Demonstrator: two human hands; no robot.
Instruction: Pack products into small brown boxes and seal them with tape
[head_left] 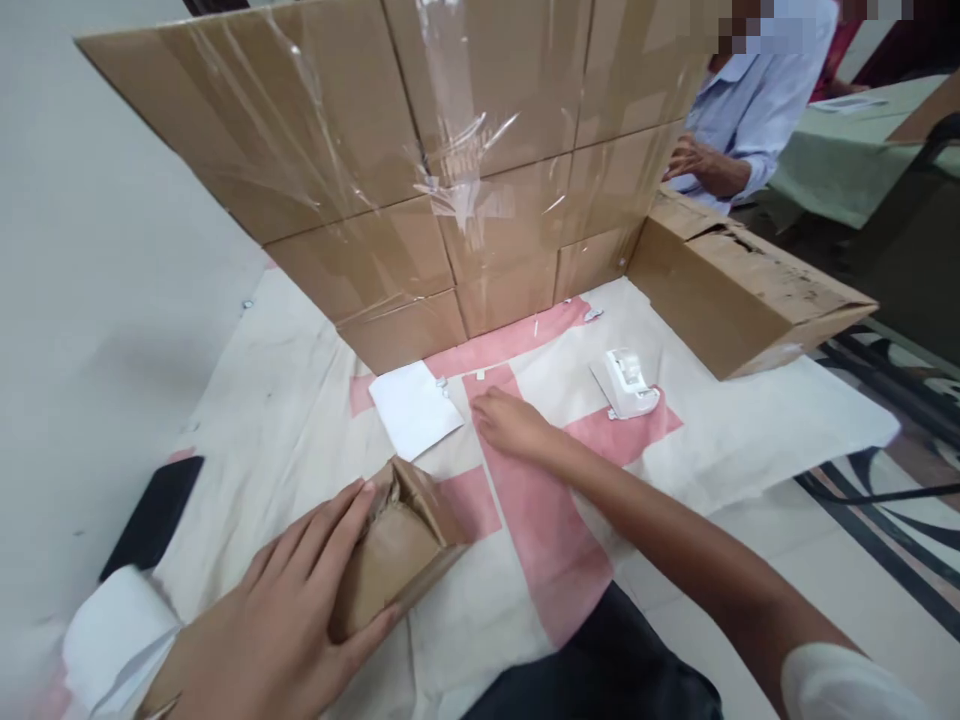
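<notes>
My left hand (289, 610) lies near the bottom left, fingers wrapped over a crumpled brown paper package (401, 545) on the white and pink cloth (285, 400). My right hand (510, 422) reaches forward to the middle of the cloth, fingers curled down on the pink stripe; what it holds, if anything, is too small to see. A white square plate (415, 408) lies just left of it. A white plastic switch part (626, 383) sits to its right. Small white and metal bits lie near the plate.
A taped cardboard wall (420, 150) stands behind the cloth, with a torn cardboard box (735, 290) at the right. A black phone (154, 515) lies at the left. Another person in a light blue shirt (750, 100) sits behind the box by a green table.
</notes>
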